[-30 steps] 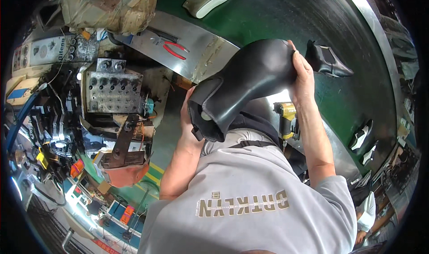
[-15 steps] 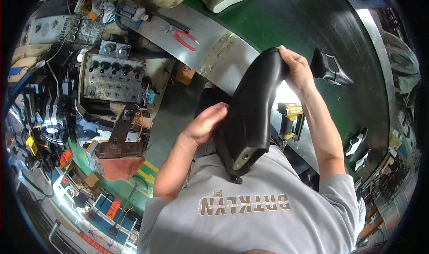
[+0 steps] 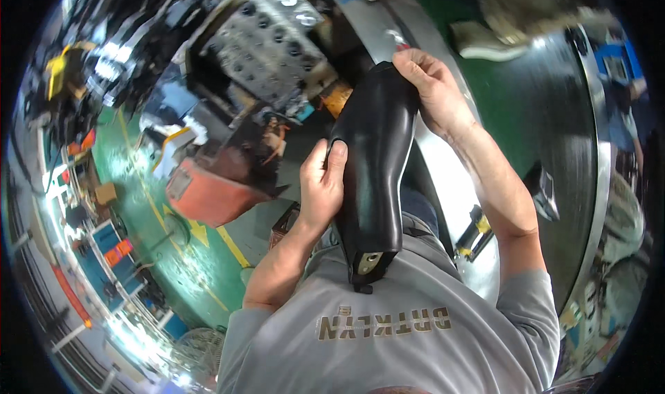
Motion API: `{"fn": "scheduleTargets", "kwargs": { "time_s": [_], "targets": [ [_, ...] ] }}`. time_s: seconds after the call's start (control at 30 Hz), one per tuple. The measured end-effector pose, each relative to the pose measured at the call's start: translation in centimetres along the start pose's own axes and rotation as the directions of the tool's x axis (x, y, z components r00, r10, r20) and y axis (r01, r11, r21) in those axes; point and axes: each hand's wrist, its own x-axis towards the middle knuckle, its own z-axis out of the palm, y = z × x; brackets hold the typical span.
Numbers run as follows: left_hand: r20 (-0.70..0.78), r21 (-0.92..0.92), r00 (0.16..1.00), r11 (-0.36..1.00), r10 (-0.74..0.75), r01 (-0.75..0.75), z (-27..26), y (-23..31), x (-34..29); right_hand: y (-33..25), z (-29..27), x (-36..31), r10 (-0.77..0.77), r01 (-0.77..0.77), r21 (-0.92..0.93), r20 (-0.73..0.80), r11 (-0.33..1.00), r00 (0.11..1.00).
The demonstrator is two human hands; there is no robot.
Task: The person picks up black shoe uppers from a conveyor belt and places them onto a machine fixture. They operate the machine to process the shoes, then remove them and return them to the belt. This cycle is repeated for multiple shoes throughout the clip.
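A black leather shoe upper, stretched over a last (image 3: 374, 165), is held between both hands in front of my grey shirt. Its rounded toe points away from me, and the near end shows a pale plate with a hole. My left hand (image 3: 323, 190) grips its left side, thumb on the leather and the other fingers partly hidden. At the toe end, my right hand (image 3: 438, 93) is closed around the tip, thumb on top. Below my right forearm lies a yellow and black air-powered nail gun (image 3: 474, 233) on the metal ledge.
A conveyor belt (image 3: 506, 110) runs along the right, bearing a black shoe (image 3: 544, 190) and a pale-soled shoe (image 3: 488, 42). Ahead on the left stands a machine with a knobbed panel (image 3: 267, 55). An orange-red bin (image 3: 215, 193) is nearer, above the green floor (image 3: 145, 186).
The whole view has swung, so the machine and bin appear farther right. The shoe upper is now more upright in the picture, and my left thumb lies on its side.
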Motion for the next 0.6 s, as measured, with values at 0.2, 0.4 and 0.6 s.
{"fn": "scheduleTargets", "kwargs": {
  "time_s": [0.2, 0.4, 0.6],
  "targets": [
    [-0.259, -0.289, 0.966, 0.954, 0.002, -0.079, -11.3, 4.3, 1.0, -2.1, 15.1, 5.4, -0.052, 0.035, 0.106, 0.164, 0.994, 0.985],
    [-0.479, -0.475, 0.872, 0.864, -0.098, -0.164, -20.9, 7.2, 2.9, -2.7, 28.5, 10.5, -0.064, 0.053, 0.047, 0.269, 0.997, 0.961],
    [-0.512, -0.243, 0.858, 0.952, 0.040, -0.189, -30.3, 6.6, 4.5, 0.3, 33.5, 12.9, 0.107, -0.061, -0.124, 0.414, 0.990, 0.904]
  ]
}}
